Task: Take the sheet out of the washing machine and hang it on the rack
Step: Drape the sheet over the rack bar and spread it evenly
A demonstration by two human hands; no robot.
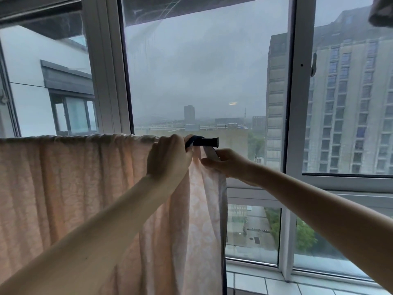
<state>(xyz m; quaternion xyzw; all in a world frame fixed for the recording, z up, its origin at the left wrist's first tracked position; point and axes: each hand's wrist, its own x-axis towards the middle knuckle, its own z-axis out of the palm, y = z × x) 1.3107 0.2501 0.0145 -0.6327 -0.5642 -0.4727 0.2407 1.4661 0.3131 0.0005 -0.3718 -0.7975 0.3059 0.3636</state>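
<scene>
Most of the sheet point(74, 188) hangs over the rack point(209, 142), a level rod running left to right across the view, and falls from it in long folds. Its long axis lies along the rod. The cloth covers the rod from the left edge of view up to a short bare stretch at the right end, where the dark capped tip shows. The sheet's right edge drops from just beside that tip, with a pale hem point(211, 154) turned out under it.

Both hands are at this right end, and the sheet spreads away to their left. The left hand point(168, 158) sits on top of the rod, fingers curled over it and gripping the bunched cloth there. The right hand point(229, 165) is just below the tip and nearer the free edge, pinching the hem between thumb and fingers.

The hanging looks nearly done. What seems left is drawing this edge toward the tip to spread the gathers, which would fall to the right hand while the left steadies. Behind stands a window point(297, 103).
</scene>
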